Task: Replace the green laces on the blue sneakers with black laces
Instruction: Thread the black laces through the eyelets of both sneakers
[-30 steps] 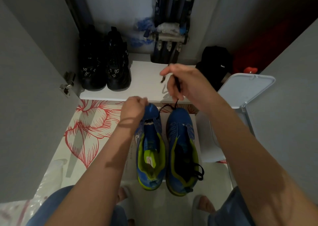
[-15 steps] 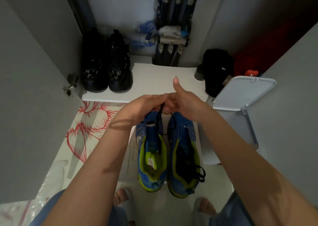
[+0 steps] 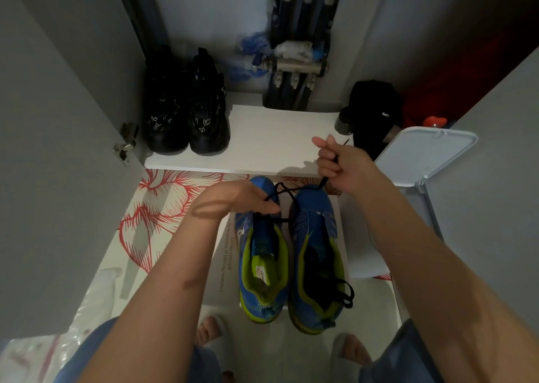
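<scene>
Fingers [image 3: 326, 161] of the right hand [image 3: 342, 168] are clenched round the lace [image 3: 284, 190]. The fist is raised beyond the left sneaker's [image 3: 262, 254] toe and off to its right, with the lace's tip poking out above it. On my feed the black lace runs slack down from that fist, crosses over the toe and meets the left hand [image 3: 236, 199], which lies on the left sneaker's front. Its fingers [image 3: 264, 207] are stretched nearly straight. I cannot tell whether they pinch the lace or merely press on it, since the thumb is hidden. The right sneaker [image 3: 316, 245] stands just beside the left sneaker, on its right, a second lace [image 3: 345, 293] spilling over its collar. A flowered mat [image 3: 163, 207] lies left of the left sneaker. Beyond its toe a shelf [image 3: 277, 137] carries boots [image 3: 186, 114], up and leftward.
</scene>
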Tool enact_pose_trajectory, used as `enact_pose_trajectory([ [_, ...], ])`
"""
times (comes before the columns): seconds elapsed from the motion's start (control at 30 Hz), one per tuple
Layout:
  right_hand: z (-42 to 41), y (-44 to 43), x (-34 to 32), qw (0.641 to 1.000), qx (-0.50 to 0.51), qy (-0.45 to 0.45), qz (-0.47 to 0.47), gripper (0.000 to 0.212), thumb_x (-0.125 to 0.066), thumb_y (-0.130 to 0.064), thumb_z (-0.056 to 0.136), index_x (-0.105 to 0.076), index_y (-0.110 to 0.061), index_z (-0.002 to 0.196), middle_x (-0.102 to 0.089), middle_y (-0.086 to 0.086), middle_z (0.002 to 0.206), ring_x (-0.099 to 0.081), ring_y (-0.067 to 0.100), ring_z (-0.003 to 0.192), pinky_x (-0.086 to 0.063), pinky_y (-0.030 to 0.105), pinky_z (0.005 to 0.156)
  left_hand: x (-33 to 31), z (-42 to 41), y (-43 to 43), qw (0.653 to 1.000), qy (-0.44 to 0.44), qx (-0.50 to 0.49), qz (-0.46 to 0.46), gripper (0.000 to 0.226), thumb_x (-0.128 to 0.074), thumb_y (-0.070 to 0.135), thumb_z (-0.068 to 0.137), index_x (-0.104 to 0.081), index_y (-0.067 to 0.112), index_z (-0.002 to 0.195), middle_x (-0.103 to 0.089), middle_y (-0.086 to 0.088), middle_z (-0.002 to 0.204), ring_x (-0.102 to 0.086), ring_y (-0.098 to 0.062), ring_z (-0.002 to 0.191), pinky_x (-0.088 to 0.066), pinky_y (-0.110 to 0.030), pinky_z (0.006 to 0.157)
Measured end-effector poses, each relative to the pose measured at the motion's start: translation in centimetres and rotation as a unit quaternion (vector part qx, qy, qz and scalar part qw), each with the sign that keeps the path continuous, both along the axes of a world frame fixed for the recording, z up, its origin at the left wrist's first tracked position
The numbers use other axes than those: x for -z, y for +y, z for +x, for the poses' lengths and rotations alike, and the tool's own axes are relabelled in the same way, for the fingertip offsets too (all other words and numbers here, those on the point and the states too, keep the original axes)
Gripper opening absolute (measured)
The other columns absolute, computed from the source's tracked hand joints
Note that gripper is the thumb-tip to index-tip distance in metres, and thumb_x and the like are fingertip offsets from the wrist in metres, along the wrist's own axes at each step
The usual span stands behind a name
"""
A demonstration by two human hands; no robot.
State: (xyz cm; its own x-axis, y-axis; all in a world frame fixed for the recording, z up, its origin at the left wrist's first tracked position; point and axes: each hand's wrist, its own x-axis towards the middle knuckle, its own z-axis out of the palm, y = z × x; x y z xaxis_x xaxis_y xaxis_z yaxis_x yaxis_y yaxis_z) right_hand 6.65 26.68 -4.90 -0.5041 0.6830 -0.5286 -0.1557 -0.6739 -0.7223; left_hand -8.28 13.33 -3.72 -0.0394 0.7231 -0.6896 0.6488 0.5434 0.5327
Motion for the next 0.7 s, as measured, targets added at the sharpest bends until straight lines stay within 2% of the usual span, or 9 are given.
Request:
enact_pose_trajectory([
  [0.1, -0.2, -0.3, -0.1, 0.985, -0.072, -0.131, 0.085, 0.035, -0.052, -0.047, 0.092, -0.053, -0.012, 0.087, -0.035, -0.009, 0.049, -0.025, 0.003, 0.035, -0.021, 0.015, 0.032, 1.1, -0.3, 0.2, 0.994, 0.083, -0.075, 0.002, 0.047, -0.049, 0.048, 0.093, -0.066, 0.005, 0.102, -0.060, -0.009, 0.101, -0.057, -0.019, 0.088, -0.044, -0.024, 0.072],
  [0.17, -0.9, -0.5, -0.5, 0.965, -0.063, -0.222, 0.125, 0.042, -0.048, -0.054, 0.091, -0.054, -0.013, 0.084, -0.038, -0.007, 0.054, -0.027, 0.004, 0.037, -0.021, 0.015, 0.032, 2.6, -1.2, 0.5, 0.973, 0.142, -0.181, 0.013, 0.040, -0.052, 0.038, 0.094, -0.063, 0.002, 0.107, -0.061, -0.015, 0.111, -0.059, -0.025, 0.099, -0.048, -0.033, 0.087],
  [0.23, -1.2, -0.5, -1.1, 0.954, -0.024, -0.253, 0.157, 0.035, -0.037, -0.039, 0.098, -0.053, -0.016, 0.076, -0.040, -0.004, 0.061, -0.032, 0.005, 0.044, -0.025, 0.016, 0.036, 3.8, -1.9, 0.3, 0.948, 0.220, -0.230, 0.005, 0.036, -0.053, 0.025, 0.094, -0.058, 0.000, 0.118, -0.057, -0.019, 0.125, -0.051, -0.034, 0.119, -0.038, -0.042, 0.106],
  [0.37, -0.6, 0.2, -2.2, 0.873, 0.076, -0.272, 0.397, 0.028, -0.034, -0.013, 0.098, -0.055, -0.018, 0.081, -0.047, -0.005, 0.069, -0.043, 0.004, 0.059, -0.035, 0.012, 0.049, 5.2, -1.6, 0.2, 0.950, 0.211, -0.228, 0.019, 0.030, -0.055, 0.019, 0.091, -0.061, 0.000, 0.114, -0.062, -0.016, 0.118, -0.057, -0.033, 0.114, -0.044, -0.039, 0.095],
  [0.43, -0.2, 0.5, -2.8, 0.831, 0.129, -0.256, 0.477, 0.020, -0.037, -0.012, 0.098, -0.055, -0.017, 0.096, -0.053, -0.004, 0.065, -0.049, 0.004, 0.060, -0.042, 0.015, 0.059, 5.6, -1.0, -0.1, 0.956, 0.206, -0.211, 0.000, 0.022, -0.059, 0.027, 0.088, -0.064, 0.007, 0.096, -0.065, -0.010, 0.103, -0.058, -0.030, 0.109, -0.037, -0.043, 0.099],
  [0.47, -0.3, 0.3, -2.9, 0.837, 0.121, -0.234, 0.480, 0.016, -0.039, -0.009, 0.096, -0.052, -0.018, 0.102, -0.057, -0.002, 0.066, -0.052, 0.005, 0.061, -0.044, 0.019, 0.061, 5.8, -0.8, -0.1, 0.957, 0.208, -0.201, -0.013, 0.023, -0.062, 0.033, 0.086, -0.061, 0.011, 0.083, -0.062, -0.006, 0.090, -0.057, -0.028, 0.104, -0.030, -0.046, 0.102],
  [0.57, -1.7, -2.2, -1.5, 0.885, -0.068, -0.204, 0.414, 0.011, -0.049, -0.003, 0.093, -0.050, -0.012, 0.099, -0.063, 0.009, 0.078, -0.058, 0.010, 0.053, -0.047, 0.023, 0.050, 6.2, -0.7, -0.1, 0.958, 0.218, -0.183, -0.021, 0.044, -0.071, 0.053, 0.073, -0.053, 0.013, 0.077, -0.055, -0.002, 0.080, -0.052, -0.023, 0.090, -0.025, -0.049, 0.103],
  [0.63, -2.8, -4.7, 0.7, 0.851, -0.220, -0.261, 0.398, 0.004, -0.057, -0.008, 0.091, -0.058, -0.006, 0.094, -0.068, 0.012, 0.077, -0.060, 0.015, 0.050, -0.052, 0.027, 0.057, 6.4, -0.6, -0.1, 0.959, 0.208, -0.191, -0.004, 0.047, -0.076, 0.048, 0.070, -0.058, 0.009, 0.088, -0.058, -0.007, 0.088, -0.056, -0.025, 0.091, -0.038, -0.043, 0.098],
  [0.7, -3.9, -6.6, 2.8, 0.811, -0.292, -0.298, 0.411, 0.007, -0.064, -0.009, 0.086, -0.067, -0.004, 0.091, -0.071, 0.014, 0.084, -0.064, 0.020, 0.058, -0.054, 0.030, 0.065, 6.3, -0.5, -0.2, 0.958, 0.195, -0.208, 0.009, 0.044, -0.077, 0.035, 0.071, -0.063, 0.003, 0.098, -0.057, -0.009, 0.087, -0.058, -0.025, 0.086, -0.047, -0.031, 0.077],
])
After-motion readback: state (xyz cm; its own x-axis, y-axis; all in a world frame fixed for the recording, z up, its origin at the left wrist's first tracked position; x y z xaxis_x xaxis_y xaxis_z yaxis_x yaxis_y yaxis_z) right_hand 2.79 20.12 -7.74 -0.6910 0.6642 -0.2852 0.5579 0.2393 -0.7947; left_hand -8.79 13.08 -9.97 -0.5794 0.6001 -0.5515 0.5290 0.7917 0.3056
